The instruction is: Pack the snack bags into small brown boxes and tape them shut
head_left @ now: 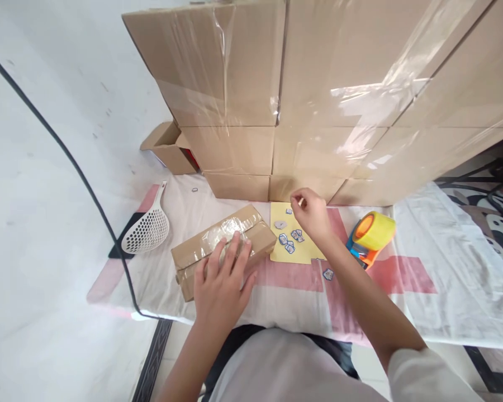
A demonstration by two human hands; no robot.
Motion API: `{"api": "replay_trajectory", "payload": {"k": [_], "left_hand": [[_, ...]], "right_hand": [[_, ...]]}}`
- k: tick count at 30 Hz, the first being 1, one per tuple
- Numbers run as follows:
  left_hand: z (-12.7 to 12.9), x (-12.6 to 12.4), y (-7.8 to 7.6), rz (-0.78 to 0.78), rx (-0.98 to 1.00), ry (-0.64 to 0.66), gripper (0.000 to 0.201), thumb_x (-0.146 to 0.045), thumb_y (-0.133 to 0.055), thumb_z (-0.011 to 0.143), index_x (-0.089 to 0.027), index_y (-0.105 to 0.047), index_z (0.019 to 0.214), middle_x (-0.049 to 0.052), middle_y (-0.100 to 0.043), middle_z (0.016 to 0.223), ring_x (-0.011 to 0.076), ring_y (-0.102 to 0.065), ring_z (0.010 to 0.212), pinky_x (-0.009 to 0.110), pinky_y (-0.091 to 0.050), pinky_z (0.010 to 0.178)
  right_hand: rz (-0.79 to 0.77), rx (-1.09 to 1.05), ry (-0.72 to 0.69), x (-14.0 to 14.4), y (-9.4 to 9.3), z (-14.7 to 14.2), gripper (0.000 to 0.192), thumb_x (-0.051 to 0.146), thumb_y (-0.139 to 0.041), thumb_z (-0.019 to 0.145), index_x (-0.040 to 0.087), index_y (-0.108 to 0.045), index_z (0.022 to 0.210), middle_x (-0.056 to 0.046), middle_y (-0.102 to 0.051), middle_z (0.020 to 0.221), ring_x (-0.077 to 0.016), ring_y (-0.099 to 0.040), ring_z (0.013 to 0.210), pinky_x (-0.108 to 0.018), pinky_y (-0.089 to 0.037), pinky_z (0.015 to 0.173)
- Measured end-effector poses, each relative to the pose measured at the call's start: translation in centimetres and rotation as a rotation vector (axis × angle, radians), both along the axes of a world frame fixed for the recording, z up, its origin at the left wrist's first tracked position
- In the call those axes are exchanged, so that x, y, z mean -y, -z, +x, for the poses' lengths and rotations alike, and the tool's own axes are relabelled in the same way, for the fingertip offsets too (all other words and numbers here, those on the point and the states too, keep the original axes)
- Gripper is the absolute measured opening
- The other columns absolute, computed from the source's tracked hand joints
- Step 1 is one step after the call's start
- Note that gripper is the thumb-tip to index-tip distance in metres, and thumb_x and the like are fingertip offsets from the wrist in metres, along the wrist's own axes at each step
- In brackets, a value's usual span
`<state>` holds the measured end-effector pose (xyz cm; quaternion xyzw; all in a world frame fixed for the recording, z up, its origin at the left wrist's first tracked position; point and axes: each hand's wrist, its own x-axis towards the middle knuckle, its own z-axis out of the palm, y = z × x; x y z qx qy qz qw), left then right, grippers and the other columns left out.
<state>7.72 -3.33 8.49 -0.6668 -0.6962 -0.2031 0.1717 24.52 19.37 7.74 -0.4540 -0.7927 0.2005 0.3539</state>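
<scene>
The left hand (221, 279) lies open, fingers spread flat on a small taped box (218, 248) on the cloth-covered desk (444, 279). The right hand (312, 215) is over the far edge of a yellow sheet (291, 248) just beside the box, its fingertips pinched on something too small to tell. Small stickers (291, 239) lie on the sheet, a tape dispenser (371, 237) stands to the right, a white scoop (147, 230) to the left, and stacked cartons (318, 95) behind.

One parcel (222, 248), one tape dispenser (371, 237) (orange), one scoop (147, 230)
</scene>
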Motion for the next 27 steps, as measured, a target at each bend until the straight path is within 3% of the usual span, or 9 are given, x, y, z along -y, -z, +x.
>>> {"api": "replay_trajectory", "payload": {"k": [4,9,13,21,27], "left_hand": [[-1.1,-1.5,0.1,-0.020,0.046,-0.023,0.061,-0.036,-0.058,0.095,-0.026,-0.044,0.154,0.011,-0.054,0.152,0.0316,-0.061,0.128,0.048,-0.027,0.112],[-2.9,-3.9,-0.2,0.046,0.040,-0.133,0.058,-0.043,-0.062,0.093,-0.021,-0.053,0.146,0.014,-0.073,0.125,0.0335,-0.069,0.113,0.051,-0.030,0.110],[-3.3,-4.5,-0.5,0.060,0.019,-0.137,0.052,-0.045,-0.064,0.090,-0.021,-0.061,0.136,0.012,-0.077,0.112,0.0326,-0.071,0.105,0.052,-0.030,0.111],[-4.7,-4.1,-0.4,0.120,-0.043,-0.153,0.048,-0.052,-0.068,0.085,-0.026,-0.065,0.125,0.008,-0.077,0.096,0.0292,-0.070,0.089,0.053,-0.029,0.115],[-5.3,-3.0,0.1,0.125,-0.104,-0.060,0.053,-0.048,-0.071,0.083,-0.024,-0.064,0.130,0.009,-0.078,0.098,0.0306,-0.070,0.097,0.052,-0.031,0.114]], "right_hand": [[-0.117,0.007,-0.062,1.0,4.5,4.9,0.019,0.026,-0.051,0.091,0.018,-0.069,0.091,-0.008,-0.071,0.091,-0.0175,-0.061,0.074,-0.031,-0.047,0.072],[-0.069,-0.009,-0.157,2.2,7.5,6.4,0.022,0.026,-0.049,0.097,0.018,-0.070,0.097,-0.010,-0.068,0.098,-0.0208,-0.063,0.091,-0.036,-0.050,0.084],[-0.051,0.093,-0.200,1.9,8.2,6.4,0.026,0.023,-0.048,0.097,0.016,-0.073,0.102,-0.012,-0.067,0.104,-0.0241,-0.059,0.100,-0.040,-0.048,0.092],[-0.065,0.153,-0.034,1.7,8.8,6.5,0.032,0.024,-0.045,0.098,0.017,-0.074,0.108,-0.013,-0.067,0.112,-0.0263,-0.053,0.103,-0.044,-0.044,0.095],[-0.175,0.310,0.087,0.9,7.7,5.9,0.044,0.027,-0.042,0.099,0.019,-0.060,0.138,-0.013,-0.057,0.141,-0.0328,-0.045,0.121,-0.048,-0.040,0.102]]}}
